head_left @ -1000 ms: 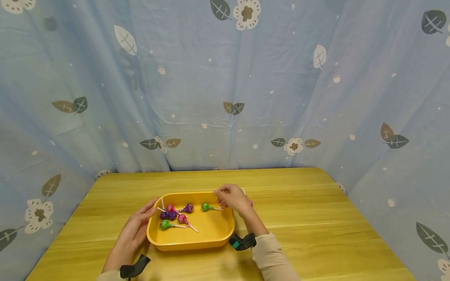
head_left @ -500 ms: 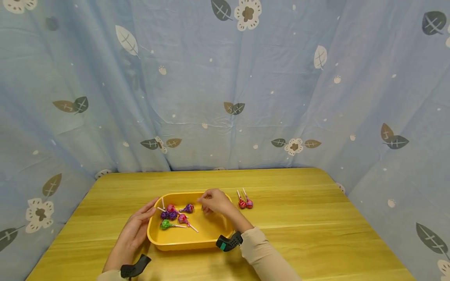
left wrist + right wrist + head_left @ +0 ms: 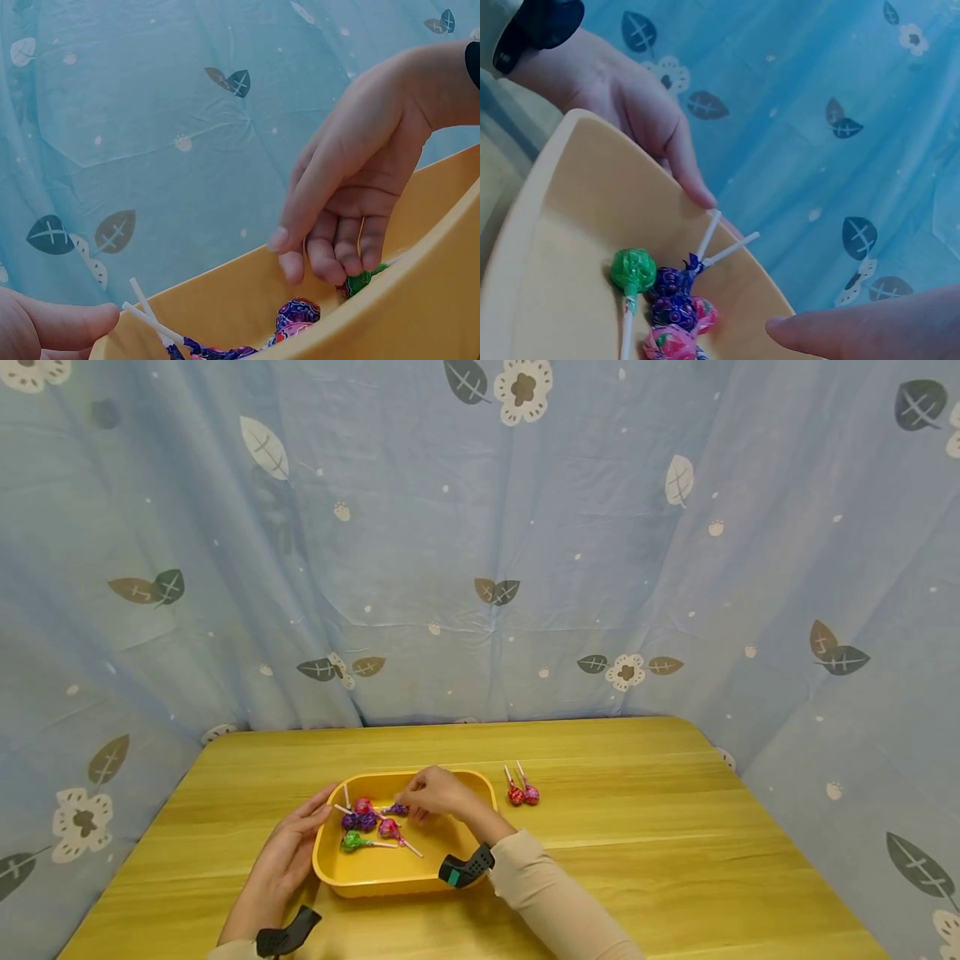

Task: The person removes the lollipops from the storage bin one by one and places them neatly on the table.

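Note:
My left hand (image 3: 288, 847) rests with straight fingers against the outer left wall of a yellow plastic tray (image 3: 405, 887); its thumb lies along the rim in both wrist views. Over the tray's inside hovers my right hand (image 3: 435, 793), fingers loosely bent and nothing between them. Just under its fingertips, the left wrist view shows a green lollipop (image 3: 366, 279) and a purple lollipop (image 3: 298, 309). Several more lollipops cluster at the tray's left end, among them a pink lollipop (image 3: 388, 828) and another green lollipop (image 3: 352, 841).
Two lollipops, one red (image 3: 515, 795) and one pink (image 3: 532, 795), lie side by side on the wooden table (image 3: 637, 843) right of the tray. A blue patterned curtain (image 3: 420, 527) hangs behind the table's back edge.
My right hand has moved left across the tray, from its right end toward the purple lollipop, and now covers the right-hand green lollipop in the head view. My left hand stays put.

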A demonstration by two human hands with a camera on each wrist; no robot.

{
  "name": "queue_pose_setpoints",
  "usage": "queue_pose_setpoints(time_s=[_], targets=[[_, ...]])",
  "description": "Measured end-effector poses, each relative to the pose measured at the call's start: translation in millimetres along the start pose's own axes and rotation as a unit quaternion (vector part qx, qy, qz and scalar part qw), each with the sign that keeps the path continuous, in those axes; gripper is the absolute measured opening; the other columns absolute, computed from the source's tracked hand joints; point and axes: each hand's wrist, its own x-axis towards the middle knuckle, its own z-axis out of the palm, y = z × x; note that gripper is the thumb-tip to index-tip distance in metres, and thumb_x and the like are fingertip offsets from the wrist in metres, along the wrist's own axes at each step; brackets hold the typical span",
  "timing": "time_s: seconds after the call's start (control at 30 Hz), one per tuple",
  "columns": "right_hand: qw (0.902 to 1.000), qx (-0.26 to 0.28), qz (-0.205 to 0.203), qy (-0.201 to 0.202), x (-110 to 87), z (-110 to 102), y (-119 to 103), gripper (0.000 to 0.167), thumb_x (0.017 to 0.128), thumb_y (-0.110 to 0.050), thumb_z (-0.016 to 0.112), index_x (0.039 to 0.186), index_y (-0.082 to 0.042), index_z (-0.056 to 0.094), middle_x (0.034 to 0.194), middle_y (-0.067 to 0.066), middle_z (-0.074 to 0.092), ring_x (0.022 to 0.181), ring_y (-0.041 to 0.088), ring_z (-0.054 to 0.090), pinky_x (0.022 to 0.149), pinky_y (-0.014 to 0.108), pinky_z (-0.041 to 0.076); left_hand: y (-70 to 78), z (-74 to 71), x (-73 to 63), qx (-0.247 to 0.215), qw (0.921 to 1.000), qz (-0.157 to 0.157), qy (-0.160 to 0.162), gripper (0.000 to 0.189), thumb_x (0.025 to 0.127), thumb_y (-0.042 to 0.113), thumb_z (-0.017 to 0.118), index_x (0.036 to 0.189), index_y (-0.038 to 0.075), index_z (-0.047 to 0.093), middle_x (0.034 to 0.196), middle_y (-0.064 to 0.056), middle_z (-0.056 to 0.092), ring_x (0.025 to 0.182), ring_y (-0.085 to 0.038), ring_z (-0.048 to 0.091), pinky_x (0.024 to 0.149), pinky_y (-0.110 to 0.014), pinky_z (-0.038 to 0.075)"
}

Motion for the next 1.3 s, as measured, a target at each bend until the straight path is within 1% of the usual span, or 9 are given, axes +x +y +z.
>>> queue_pose_setpoints(time_s=[0.13, 0.27, 0.5, 0.67, 0.87, 1.0, 1.1, 1.23, 1.3], targets=[[0.9999, -0.003, 0.006, -0.011, 1.5, 5.9, -1.2, 0.025, 0.092, -0.022, 0.068, 0.092, 0.003, 0.072, 0.068, 0.011, 0.066, 0.062, 0.026, 0.067, 0.062, 0.038, 0.058, -1.8, -1.9, 1.0, 0.007, 0.9999, 0.004, -0.006, 0.033, 0.103, 0.01, 0.045, 0.125, 0.029, 0.06, 0.115, 0.017, 0.06, 0.11, -0.003, 0.056, 0.109, -0.036, 0.03], [0.9997, -0.015, 0.009, -0.019, 3.4, 12.5, -2.1, 0.026, 0.092, -0.024, 0.067, 0.087, 0.002, 0.072, 0.066, 0.011, 0.066, 0.061, 0.026, 0.067, 0.059, 0.036, 0.058, -2.5, -2.0, 1.1, 0.015, 0.9997, 0.011, -0.014, 0.032, 0.103, 0.01, 0.045, 0.116, 0.032, 0.065, 0.116, 0.017, 0.061, 0.111, -0.003, 0.056, 0.109, -0.036, 0.03], [0.9982, -0.055, 0.017, -0.016, 6.5, 20.4, -4.1, 0.031, 0.092, -0.024, 0.068, 0.074, 0.001, 0.068, 0.062, 0.01, 0.066, 0.057, 0.024, 0.067, 0.053, 0.032, 0.056, -0.8, 1.3, -1.1, 0.006, 0.9997, 0.011, -0.019, 0.032, 0.103, 0.01, 0.045, 0.111, 0.032, 0.067, 0.115, 0.017, 0.061, 0.11, -0.003, 0.056, 0.109, -0.037, 0.029], [0.996, -0.084, 0.028, -0.014, 7.6, 23.6, -6.7, 0.029, 0.09, -0.025, 0.07, 0.072, -0.003, 0.069, 0.062, 0.007, 0.066, 0.058, 0.021, 0.066, 0.052, 0.029, 0.055, 1.1, 2.9, -2.7, -0.002, 0.9997, 0.008, -0.021, 0.032, 0.103, 0.009, 0.046, 0.107, 0.032, 0.068, 0.114, 0.016, 0.062, 0.11, -0.003, 0.056, 0.11, -0.037, 0.027], [0.9929, -0.116, 0.021, -0.012, 9.0, 27.2, -7.8, 0.025, 0.089, -0.025, 0.071, 0.073, -0.006, 0.071, 0.062, 0.004, 0.065, 0.057, 0.019, 0.065, 0.052, 0.026, 0.053, 1.2, 1.5, -3.1, -0.001, 0.9999, 0.004, -0.014, 0.03, 0.103, 0.01, 0.046, 0.114, 0.031, 0.064, 0.115, 0.017, 0.061, 0.111, -0.003, 0.056, 0.11, -0.036, 0.028], [0.9883, -0.152, 0.012, -0.008, 10.0, 30.1, -8.8, 0.019, 0.087, -0.024, 0.073, 0.076, -0.008, 0.073, 0.062, 0.001, 0.064, 0.055, 0.016, 0.063, 0.051, 0.023, 0.051, 2.0, 1.8, -3.9, 0.001, 1.0, -0.004, 0.002, 0.034, 0.103, 0.011, 0.047, 0.13, 0.029, 0.057, 0.116, 0.016, 0.058, 0.114, -0.005, 0.054, 0.11, -0.035, 0.029], [0.9818, -0.19, 0.003, -0.006, 11.3, 31.3, -8.9, 0.017, 0.086, -0.026, 0.074, 0.077, -0.011, 0.074, 0.064, -0.003, 0.064, 0.058, 0.013, 0.061, 0.054, 0.021, 0.05, 2.2, 2.2, -4.0, 0.003, 0.9999, -0.008, 0.006, 0.04, 0.103, 0.011, 0.047, 0.139, 0.027, 0.05, 0.119, 0.016, 0.054, 0.119, -0.006, 0.05, 0.11, -0.035, 0.029], [0.9732, -0.23, -0.004, -0.003, 12.2, 31.4, -8.9, 0.017, 0.085, -0.028, 0.075, 0.076, -0.014, 0.073, 0.068, -0.008, 0.062, 0.063, 0.009, 0.055, 0.058, 0.019, 0.047, 1.6, 1.6, -3.0, 0.005, 1.0, -0.007, 0.004, 0.04, 0.103, 0.011, 0.046, 0.139, 0.026, 0.049, 0.118, 0.016, 0.054, 0.125, -0.008, 0.044, 0.11, -0.035, 0.029], [0.9756, -0.22, -0.001, -0.005, 11.5, 31.8, -9.1, 0.017, 0.084, -0.027, 0.077, 0.074, -0.014, 0.072, 0.066, -0.007, 0.063, 0.061, 0.01, 0.058, 0.056, 0.019, 0.048, 1.2, 1.3, -2.6, 0.006, 1.0, -0.006, 0.003, 0.038, 0.103, 0.011, 0.046, 0.136, 0.027, 0.051, 0.116, 0.018, 0.057, 0.126, -0.009, 0.043, 0.11, -0.035, 0.029]])
